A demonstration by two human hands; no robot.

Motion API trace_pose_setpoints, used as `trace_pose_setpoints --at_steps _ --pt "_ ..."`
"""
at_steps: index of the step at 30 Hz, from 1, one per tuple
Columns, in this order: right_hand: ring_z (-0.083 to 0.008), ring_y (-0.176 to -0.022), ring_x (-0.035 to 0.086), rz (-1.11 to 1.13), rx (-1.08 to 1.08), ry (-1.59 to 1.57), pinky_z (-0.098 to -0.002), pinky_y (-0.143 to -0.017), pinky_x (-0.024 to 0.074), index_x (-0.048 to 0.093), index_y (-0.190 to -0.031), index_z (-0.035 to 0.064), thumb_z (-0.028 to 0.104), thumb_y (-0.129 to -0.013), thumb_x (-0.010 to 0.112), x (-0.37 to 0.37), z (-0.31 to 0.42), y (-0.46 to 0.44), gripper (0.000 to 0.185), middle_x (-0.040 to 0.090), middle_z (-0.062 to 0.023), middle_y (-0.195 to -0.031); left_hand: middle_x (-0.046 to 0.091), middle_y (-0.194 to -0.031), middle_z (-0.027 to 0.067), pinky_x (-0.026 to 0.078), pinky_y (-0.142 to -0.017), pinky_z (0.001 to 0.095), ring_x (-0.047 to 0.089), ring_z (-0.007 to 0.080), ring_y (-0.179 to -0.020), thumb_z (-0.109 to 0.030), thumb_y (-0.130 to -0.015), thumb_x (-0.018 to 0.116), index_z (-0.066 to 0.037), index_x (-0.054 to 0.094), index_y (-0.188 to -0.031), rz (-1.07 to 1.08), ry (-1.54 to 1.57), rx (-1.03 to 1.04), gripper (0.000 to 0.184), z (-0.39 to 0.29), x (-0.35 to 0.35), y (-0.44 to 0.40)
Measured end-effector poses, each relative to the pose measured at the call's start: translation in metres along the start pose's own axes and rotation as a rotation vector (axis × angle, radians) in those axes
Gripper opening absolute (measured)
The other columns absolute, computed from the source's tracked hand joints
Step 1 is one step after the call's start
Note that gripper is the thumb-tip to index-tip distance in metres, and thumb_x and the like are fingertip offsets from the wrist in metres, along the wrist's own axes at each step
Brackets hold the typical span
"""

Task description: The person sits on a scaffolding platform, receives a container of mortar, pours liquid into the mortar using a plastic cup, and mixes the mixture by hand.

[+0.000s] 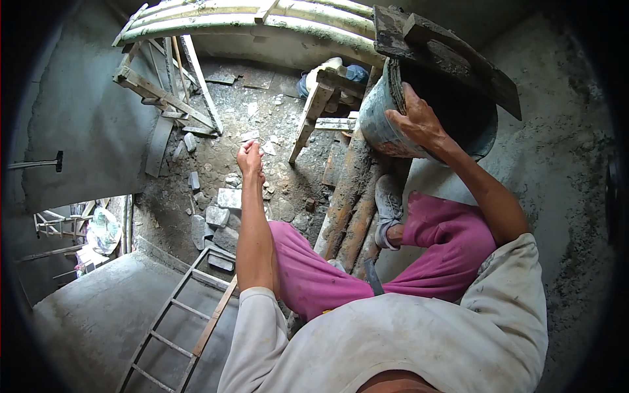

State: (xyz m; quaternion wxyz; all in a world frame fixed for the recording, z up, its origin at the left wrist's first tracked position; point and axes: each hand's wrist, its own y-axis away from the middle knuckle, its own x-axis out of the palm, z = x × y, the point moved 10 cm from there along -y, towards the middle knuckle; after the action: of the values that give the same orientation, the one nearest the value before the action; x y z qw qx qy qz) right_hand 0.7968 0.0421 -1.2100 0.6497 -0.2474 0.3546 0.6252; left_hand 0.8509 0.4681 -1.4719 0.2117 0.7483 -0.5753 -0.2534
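My right hand is at the near-left rim of a large mortar-stained bucket, its fingers closed over the rough, caked edge. The bucket is tilted and its inside is dark. Across its top lies a mortar-crusted wooden board with a wooden strip on it. My left hand hangs in front of me over the rubble floor, away from the bucket. Its fingers are curled in; whatever they may hold is hidden.
Dirty poles run beside my shoe. A wooden trestle stands ahead, and broken blocks litter the floor. A ladder is at lower left. Long curved poles cross the top.
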Motion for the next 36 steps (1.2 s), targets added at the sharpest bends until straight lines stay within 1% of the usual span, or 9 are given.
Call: trace_pose_setpoints --at_steps 4,6,11,16,18,28,34,36 --pt "-0.0494 -0.096 0.065 0.002 0.016 0.004 -0.0529 -0.087 0.0492 0.041 -0.12 0.0 0.022 -0.085 0.063 -0.0004 0.0004 0.0005 0.047 0.066 -0.0327 -0.099 0.063 -0.102 -0.0064 0.042 -0.069 0.0321 0.057 0.0098 -0.081 -0.029 -0.091 0.065 -0.02 0.059 -0.116 -0.001 -0.011 0.003 0.028 -0.0026 0.001 0.003" --pt "-0.0491 -0.096 0.065 -0.002 0.014 0.002 -0.0526 -0.087 0.0493 0.042 -0.119 0.0001 0.022 -0.085 0.064 -0.0001 -0.0004 0.0002 0.046 0.066 -0.0321 -0.098 0.063 -0.097 -0.0022 0.038 -0.055 0.0243 0.056 0.0091 -0.077 -0.024 -0.09 0.066 -0.014 0.06 -0.112 -0.035 0.034 0.018 0.025 -0.0053 -0.0007 0.0065" --pt "-0.0477 -0.094 0.066 -0.002 0.007 -0.005 -0.0519 -0.084 0.0493 0.042 -0.115 0.0008 0.023 -0.085 0.064 -0.0003 0.0003 0.0001 0.043 0.066 -0.0297 -0.094 0.063 -0.098 -0.0019 0.038 -0.056 0.025 0.056 0.0097 -0.078 -0.024 -0.09 0.066 -0.014 0.06 -0.112 -0.016 0.043 0.028 0.025 -0.0067 -0.0012 0.0076" --pt "-0.0472 -0.093 0.066 -0.005 0.005 -0.005 -0.0518 -0.083 0.0491 0.042 -0.115 0.0008 0.022 -0.085 0.064 0.0005 -0.0015 -0.0007 0.043 0.066 -0.0292 -0.093 0.063 -0.099 -0.0018 0.039 -0.058 0.0254 0.057 0.0101 -0.079 -0.025 -0.089 0.066 -0.014 0.06 -0.113 -0.014 0.043 0.03 0.026 -0.0052 -0.0024 0.0049" --pt "-0.0471 -0.092 0.066 -0.01 0.0 -0.003 -0.0518 -0.083 0.049 0.042 -0.115 0.0007 0.022 -0.085 0.064 0.0003 -0.0022 -0.0008 0.043 0.066 -0.0289 -0.093 0.062 -0.099 -0.0053 0.041 -0.062 0.0268 0.057 0.0081 -0.077 -0.028 -0.089 0.067 -0.019 0.059 -0.115 -0.007 0.01 0.016 0.029 -0.0034 -0.0023 0.0039" --pt "-0.0477 -0.094 0.066 -0.013 -0.011 -0.005 -0.052 -0.085 0.0489 0.042 -0.118 -0.0001 0.022 -0.085 0.064 -0.0001 0.0008 0.0002 0.045 0.066 -0.0302 -0.097 0.061 -0.097 -0.0053 0.041 -0.062 0.0263 0.058 0.0077 -0.077 -0.028 -0.089 0.066 -0.019 0.06 -0.115 0.007 -0.006 0.029 0.029 -0.0026 0.0004 0.0001" --pt "-0.0481 -0.096 0.065 0.002 0.003 -0.008 -0.0517 -0.088 0.0487 0.041 -0.12 0.0004 0.022 -0.085 0.064 -0.0001 -0.0003 0.0 0.046 0.066 -0.0308 -0.099 0.062 -0.097 -0.0059 0.042 -0.065 0.0285 0.058 0.008 -0.077 -0.028 -0.089 0.066 -0.02 0.06 -0.116 0.004 0.014 0.019 0.029 -0.0027 0.0004 0.0025" --pt "-0.0481 -0.097 0.065 0.009 0.008 -0.006 -0.0516 -0.088 0.0486 0.041 -0.12 0.0006 0.023 -0.085 0.064 0.0004 0.0001 0.0001 0.047 0.066 -0.0308 -0.1 0.063 -0.094 -0.0019 0.037 -0.05 0.0224 0.057 0.0082 -0.073 -0.023 -0.091 0.066 -0.013 0.059 -0.111 -0.021 0.037 0.039 0.024 -0.0057 -0.0007 0.004"
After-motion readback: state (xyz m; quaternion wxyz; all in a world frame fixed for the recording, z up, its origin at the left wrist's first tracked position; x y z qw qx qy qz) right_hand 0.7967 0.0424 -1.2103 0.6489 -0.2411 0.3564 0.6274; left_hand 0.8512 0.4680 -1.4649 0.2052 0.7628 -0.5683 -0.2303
